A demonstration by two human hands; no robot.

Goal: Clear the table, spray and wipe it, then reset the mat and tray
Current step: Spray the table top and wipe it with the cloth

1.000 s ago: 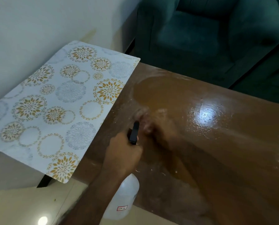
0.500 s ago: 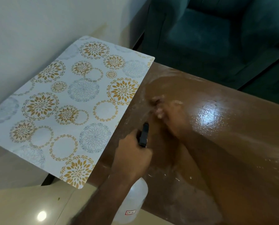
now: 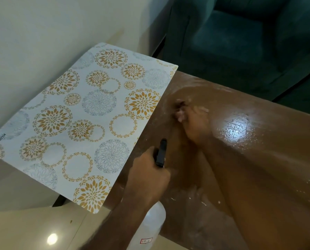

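The brown wooden table (image 3: 258,159) is wet and glossy, with white streaks and droplets. My left hand (image 3: 148,175) grips the neck of a clear spray bottle (image 3: 150,226); its black nozzle (image 3: 161,152) points across the table. My right hand (image 3: 192,121), blurred by motion, lies with fingers spread on the wet surface beside the mat's right edge; whether anything is under it is unclear. The white mat (image 3: 89,123), printed with gold and grey flower circles, lies on the table's left end and sticks out past its left edge.
A cream wall (image 3: 42,42) runs close along the left. A dark green armchair (image 3: 240,42) stands behind the table's far edge. Pale floor tiles (image 3: 33,230) show at the bottom left, below the overhanging mat.
My right hand has slid over the wet table away from me, toward the far edge. My left hand keeps its hold on the spray bottle.
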